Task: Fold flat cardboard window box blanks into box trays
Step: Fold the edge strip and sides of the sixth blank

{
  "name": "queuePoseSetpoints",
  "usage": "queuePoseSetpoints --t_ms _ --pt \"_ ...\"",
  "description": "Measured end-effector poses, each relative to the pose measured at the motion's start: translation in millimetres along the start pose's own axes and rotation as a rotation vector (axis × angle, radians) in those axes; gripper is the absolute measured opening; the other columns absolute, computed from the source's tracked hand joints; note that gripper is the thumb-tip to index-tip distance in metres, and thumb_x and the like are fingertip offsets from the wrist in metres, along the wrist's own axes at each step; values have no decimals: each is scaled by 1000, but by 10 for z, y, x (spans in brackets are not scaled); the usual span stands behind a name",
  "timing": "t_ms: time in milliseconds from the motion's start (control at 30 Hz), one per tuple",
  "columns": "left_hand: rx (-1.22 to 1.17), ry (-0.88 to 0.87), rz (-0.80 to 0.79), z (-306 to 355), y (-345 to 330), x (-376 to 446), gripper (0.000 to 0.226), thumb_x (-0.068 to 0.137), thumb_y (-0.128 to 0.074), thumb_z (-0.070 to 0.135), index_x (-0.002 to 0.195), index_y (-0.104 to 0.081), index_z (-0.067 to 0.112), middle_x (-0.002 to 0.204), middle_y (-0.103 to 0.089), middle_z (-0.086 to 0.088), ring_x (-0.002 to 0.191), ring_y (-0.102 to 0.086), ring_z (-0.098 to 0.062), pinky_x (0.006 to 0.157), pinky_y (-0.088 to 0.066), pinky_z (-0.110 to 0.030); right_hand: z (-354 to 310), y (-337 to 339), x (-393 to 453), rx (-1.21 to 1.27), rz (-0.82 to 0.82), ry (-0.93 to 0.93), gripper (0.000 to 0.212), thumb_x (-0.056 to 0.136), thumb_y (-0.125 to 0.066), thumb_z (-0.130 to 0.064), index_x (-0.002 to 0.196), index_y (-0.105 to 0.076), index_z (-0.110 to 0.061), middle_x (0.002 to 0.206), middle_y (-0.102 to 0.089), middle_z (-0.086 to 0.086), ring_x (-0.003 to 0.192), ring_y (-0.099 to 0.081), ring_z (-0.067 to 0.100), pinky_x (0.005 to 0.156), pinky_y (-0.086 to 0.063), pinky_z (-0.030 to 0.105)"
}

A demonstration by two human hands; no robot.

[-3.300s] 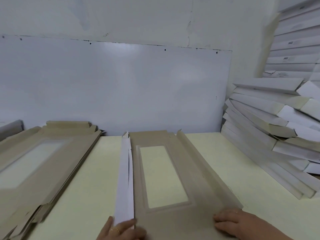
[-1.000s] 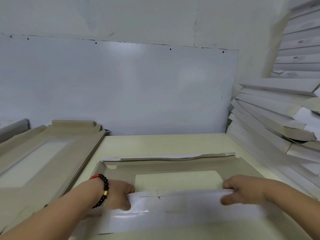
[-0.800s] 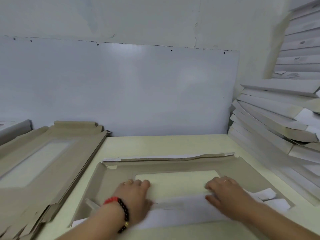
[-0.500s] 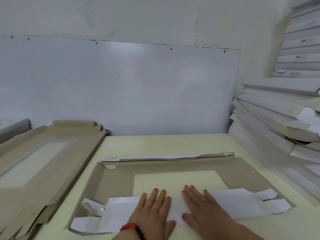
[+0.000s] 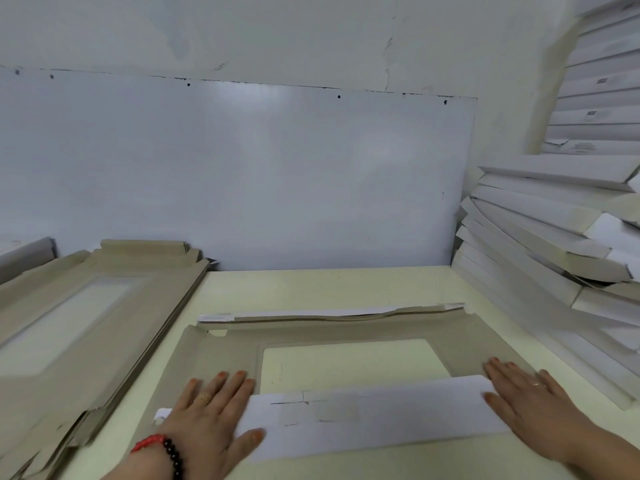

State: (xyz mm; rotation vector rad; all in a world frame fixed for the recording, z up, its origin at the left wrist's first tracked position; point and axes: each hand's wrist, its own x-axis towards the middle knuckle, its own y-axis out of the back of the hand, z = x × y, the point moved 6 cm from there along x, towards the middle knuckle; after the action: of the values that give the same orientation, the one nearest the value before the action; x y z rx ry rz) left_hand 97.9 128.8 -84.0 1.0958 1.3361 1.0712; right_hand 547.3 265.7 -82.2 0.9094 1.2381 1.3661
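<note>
Near the front edge of the pale table (image 5: 311,289), the box blank (image 5: 346,336) lies flat w/ its window over the tabletop, long side across. Its near white flap (image 5: 374,415) is folded inward over the blank; the far flap (image 5: 332,315) is partly raised. Left hand (image 5: 207,415) presses flat on the flap's left end, fingers straight & slightly spread; right hand (image 5: 530,400) presses the right end, fingers straight, close together. Bare tabletop runs behind the blank to the white wall panel (image 5: 242,174). Stack of flat blanks (image 5: 86,323) fills the left edge, cut off by frame. Piled white folded boxes (image 5: 547,237) crowd the right edge, contents not visible.
</note>
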Motion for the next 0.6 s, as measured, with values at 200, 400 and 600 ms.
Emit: queuePoseSetpoints --t_ms 200,400,600 --pt "-234 111 4 -79 451 124 114 51 -52 84 150 -13 40 118 -47 17 111 -50 -10 96 -42 -24 -41 389 97 58 86 -18 77 85 -18 -80 151 -13 -39 117 -50 -15 122 -47 10 98 -28 32" --pt "-336 78 -263 -67 602 124 49 62 -69 64 96 -60 30 91 -56 14 82 -56 -5 68 -48 -20 -139 626 85 206 25 67 70 80 -24 -83 137 -40 -46 107 -57 -22 127 -38 15 103 -24 32" --pt "-240 -24 -285 319 719 -119 30 81 -56 50 97 -55 24 102 -62 6 88 -58 -15 75 -48 -27 -453 672 -149 389 -98 211 68 86 -38 -72 142 -41 -33 134 -45 -11 111 -51 1 102 -36 20"
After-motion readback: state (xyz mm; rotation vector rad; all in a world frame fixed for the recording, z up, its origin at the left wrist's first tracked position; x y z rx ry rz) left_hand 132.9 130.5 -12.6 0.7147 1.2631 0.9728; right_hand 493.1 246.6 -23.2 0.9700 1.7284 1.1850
